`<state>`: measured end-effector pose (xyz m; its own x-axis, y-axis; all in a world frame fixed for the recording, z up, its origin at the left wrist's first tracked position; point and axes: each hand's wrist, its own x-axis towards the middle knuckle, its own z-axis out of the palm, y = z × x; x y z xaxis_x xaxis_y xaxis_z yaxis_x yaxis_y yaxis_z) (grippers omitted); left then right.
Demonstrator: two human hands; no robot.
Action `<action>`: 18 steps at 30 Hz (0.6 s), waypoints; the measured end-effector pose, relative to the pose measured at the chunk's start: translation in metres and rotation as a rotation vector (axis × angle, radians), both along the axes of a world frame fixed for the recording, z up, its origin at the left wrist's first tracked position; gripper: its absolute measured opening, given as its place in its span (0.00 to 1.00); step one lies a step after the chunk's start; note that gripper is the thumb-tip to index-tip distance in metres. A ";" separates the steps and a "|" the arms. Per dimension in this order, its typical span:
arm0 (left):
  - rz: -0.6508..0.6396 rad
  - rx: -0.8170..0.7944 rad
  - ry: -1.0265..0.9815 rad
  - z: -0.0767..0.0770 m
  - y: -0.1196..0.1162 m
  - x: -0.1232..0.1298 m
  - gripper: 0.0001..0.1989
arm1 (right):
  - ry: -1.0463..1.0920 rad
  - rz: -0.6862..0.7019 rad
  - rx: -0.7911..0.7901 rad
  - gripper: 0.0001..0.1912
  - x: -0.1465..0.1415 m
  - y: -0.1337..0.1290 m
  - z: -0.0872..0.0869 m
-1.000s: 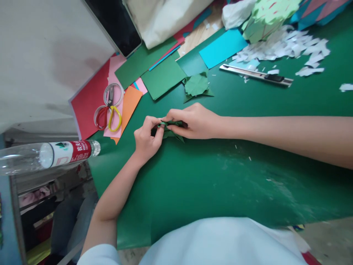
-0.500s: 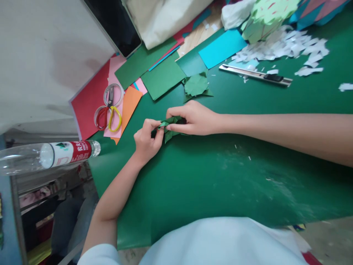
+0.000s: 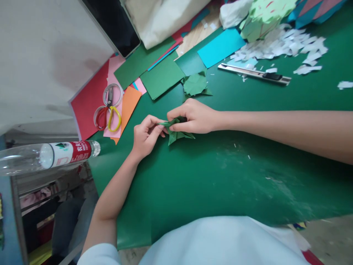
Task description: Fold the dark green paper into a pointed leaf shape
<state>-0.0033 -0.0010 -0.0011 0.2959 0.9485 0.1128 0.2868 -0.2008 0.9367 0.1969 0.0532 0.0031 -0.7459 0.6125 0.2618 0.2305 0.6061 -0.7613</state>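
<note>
Since half a second ago, the left hand has loosened its curl, and its fingers now reach straighter. Its thumb and forefinger are pinched together on the pointed tip of a folded green paper. From the other side, the right hand clamps this paper between thumb and fingers, covering a part of it; the right forearm lies nearly level. Just beyond the right hand rests a second green folded piece; farther are green sheets and a cutter. Scissors lie left of the left hand. Compared with earlier, the paper's tip looks less curled, and its lower flaps show more.
</note>
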 end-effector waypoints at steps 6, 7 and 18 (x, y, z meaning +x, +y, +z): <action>0.019 -0.021 -0.005 0.000 0.000 0.001 0.09 | 0.002 0.007 -0.020 0.12 0.001 0.002 0.002; 0.021 -0.009 0.008 0.000 0.000 0.001 0.09 | 0.000 0.004 -0.018 0.12 0.001 0.003 0.002; -0.018 0.251 0.158 0.003 -0.005 0.003 0.09 | 0.025 -0.024 -0.017 0.11 0.001 0.000 0.002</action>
<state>-0.0006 -0.0056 0.0017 0.3453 0.8910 0.2948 0.4190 -0.4274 0.8011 0.1981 0.0532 0.0050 -0.7241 0.6346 0.2699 0.2256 0.5878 -0.7769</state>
